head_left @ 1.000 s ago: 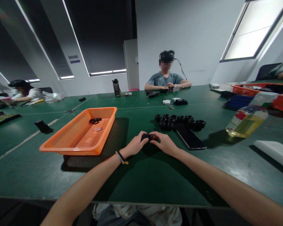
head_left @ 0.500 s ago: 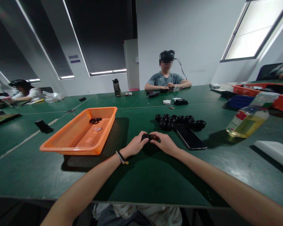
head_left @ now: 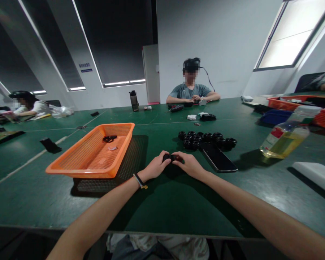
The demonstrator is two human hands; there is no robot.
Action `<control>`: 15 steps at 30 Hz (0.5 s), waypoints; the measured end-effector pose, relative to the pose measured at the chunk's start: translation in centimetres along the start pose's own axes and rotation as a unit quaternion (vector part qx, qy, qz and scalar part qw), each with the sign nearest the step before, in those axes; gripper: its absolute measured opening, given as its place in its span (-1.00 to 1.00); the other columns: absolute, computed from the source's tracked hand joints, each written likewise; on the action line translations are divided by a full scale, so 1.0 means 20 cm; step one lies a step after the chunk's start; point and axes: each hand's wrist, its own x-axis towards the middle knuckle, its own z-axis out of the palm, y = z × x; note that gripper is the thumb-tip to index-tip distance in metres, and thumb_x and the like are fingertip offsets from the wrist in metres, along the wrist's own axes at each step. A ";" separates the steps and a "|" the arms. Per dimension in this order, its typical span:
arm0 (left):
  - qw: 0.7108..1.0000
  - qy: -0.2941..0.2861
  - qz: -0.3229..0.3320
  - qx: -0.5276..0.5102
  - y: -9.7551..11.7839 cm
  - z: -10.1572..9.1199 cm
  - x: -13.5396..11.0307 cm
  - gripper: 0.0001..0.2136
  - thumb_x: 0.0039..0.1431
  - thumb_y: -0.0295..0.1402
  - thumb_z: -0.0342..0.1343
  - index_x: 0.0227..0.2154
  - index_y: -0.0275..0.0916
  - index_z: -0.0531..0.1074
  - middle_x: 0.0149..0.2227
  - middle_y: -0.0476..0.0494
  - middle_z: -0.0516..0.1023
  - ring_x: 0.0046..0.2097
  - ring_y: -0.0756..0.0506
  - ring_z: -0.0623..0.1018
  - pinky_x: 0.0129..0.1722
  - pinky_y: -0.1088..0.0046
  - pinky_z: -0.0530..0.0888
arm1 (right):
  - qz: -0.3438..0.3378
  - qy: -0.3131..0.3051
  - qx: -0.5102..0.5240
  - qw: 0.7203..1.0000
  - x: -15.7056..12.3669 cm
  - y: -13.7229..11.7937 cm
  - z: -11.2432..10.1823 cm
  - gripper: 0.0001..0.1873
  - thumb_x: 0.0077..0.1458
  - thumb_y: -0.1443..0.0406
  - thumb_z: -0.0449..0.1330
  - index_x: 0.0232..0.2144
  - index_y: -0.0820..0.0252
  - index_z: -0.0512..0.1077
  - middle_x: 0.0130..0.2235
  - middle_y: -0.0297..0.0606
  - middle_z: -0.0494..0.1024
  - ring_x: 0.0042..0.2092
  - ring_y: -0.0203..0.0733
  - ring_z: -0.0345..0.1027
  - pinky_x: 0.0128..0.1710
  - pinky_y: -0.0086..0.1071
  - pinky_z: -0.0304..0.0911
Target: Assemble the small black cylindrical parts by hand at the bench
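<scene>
Between my fingertips is a small black round part [head_left: 167, 157], held low over the green table [head_left: 157, 209]. My left hand [head_left: 155, 167] is closed on its left side, thumb and fingers pinching it. From the right, my right hand [head_left: 190, 164] pinches the other end; whether this is one piece or two joined pieces I cannot tell. Several black cylindrical parts [head_left: 195, 139] stand in a cluster beyond my right hand. A dark-screened phone [head_left: 218, 158] lies beside that hand, its far end touching the cluster.
An orange mesh basket [head_left: 113, 172] with black rings inside stands left of my hands. At right are a bottle of yellow liquid [head_left: 285, 139] and a white box [head_left: 315, 175]. Across the table sits a person [head_left: 191, 90]; a dark drinking bottle [head_left: 134, 101] stands farther back.
</scene>
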 end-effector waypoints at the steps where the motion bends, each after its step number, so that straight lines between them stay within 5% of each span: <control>1: 1.000 0.000 0.000 0.000 0.00 0.00 0.00 -0.77 0.18 -0.32 -0.17 -0.13 -0.30 0.17 -0.42 -0.06 0.34 -0.38 -0.04 0.37 -0.33 0.45 0.33 | 0.000 0.000 0.000 1.000 0.00 0.00 0.00 -0.78 -0.01 0.38 0.13 -0.24 0.21 0.37 -0.37 -0.26 0.51 -0.36 -0.21 0.36 -0.34 -0.35 0.26; 15: 1.000 0.000 0.007 -0.015 -0.01 0.00 0.00 -0.77 0.19 -0.32 -0.18 -0.13 -0.29 0.17 -0.42 -0.06 0.36 -0.37 -0.04 0.38 -0.31 0.44 0.34 | -0.026 0.004 0.046 0.999 -0.01 0.00 -0.01 -0.63 -0.06 0.43 0.14 -0.13 0.18 0.28 -0.34 -0.28 0.51 -0.29 -0.21 0.41 -0.23 -0.26 0.32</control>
